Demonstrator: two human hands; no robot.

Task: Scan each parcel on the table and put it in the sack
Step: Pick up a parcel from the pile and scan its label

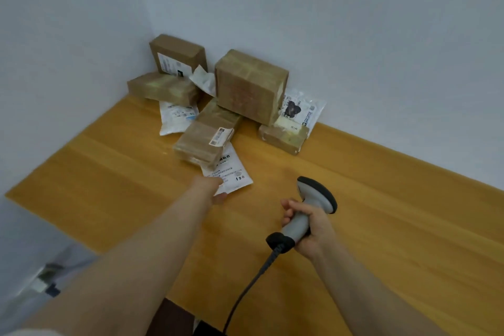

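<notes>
The tabletop (381, 226) carries a pile of parcels pushed into the wall corner, so most of the job seems to be left. No parcel can be seen bagged, and I cannot make out the sack; a blurred pale shape at the lower left may be it.

The big box (249, 84) stands highest in the pile. To its left the back box (177, 53) leans on the wall above the flat box (162, 88). In front lies the labelled box (203, 143), and the small box (283, 136) sits to the right. Three white bags are tucked among them: the left mailer (176, 117), the right mailer (302, 109) behind the small box, and the near mailer (231, 174), partly under the labelled box and closest to the person.

The scanner (308, 207) hangs above the tabletop, its head towards the pile and its cable (245, 294) trailing back. The right hand (311, 229) has its fingers wrapped round the grip.

The left hand (215, 185) is at the near mailer's front corner and appears to pinch it, one finger showing under the edge. That parcel looks to be the next one for scanning.
</notes>
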